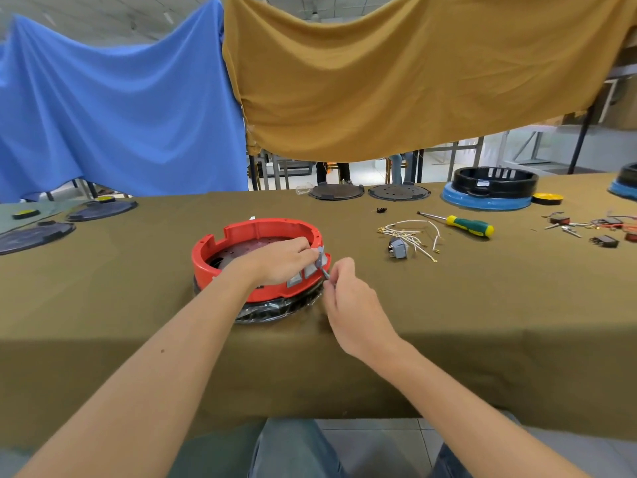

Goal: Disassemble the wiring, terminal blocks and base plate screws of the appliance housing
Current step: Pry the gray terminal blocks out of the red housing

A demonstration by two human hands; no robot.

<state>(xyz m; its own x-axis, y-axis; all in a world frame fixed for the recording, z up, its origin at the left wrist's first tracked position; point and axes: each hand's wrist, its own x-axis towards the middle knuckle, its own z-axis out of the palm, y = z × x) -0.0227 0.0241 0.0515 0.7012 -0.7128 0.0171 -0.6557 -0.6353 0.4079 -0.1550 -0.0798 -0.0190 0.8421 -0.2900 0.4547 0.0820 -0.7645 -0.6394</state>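
Olive cloth covers the table (448,305) where the light, stiff red housing (241,236) sits; left hand (286,260) and right hand (348,298) pinch a small grey switch (322,257) at its near rim, best gripped by its body.

Blue cloth (113,108) and mustard cloth (396,81) hang behind the olive-covered desk (448,322); two dark round perforated lids (367,192) at its far edge.

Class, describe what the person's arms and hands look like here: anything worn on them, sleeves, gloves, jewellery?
Both forearms are bare to the frame edge: no sleeves show. The left hand and right hand wear no gloves, and no watch, ring or bracelet is visible.
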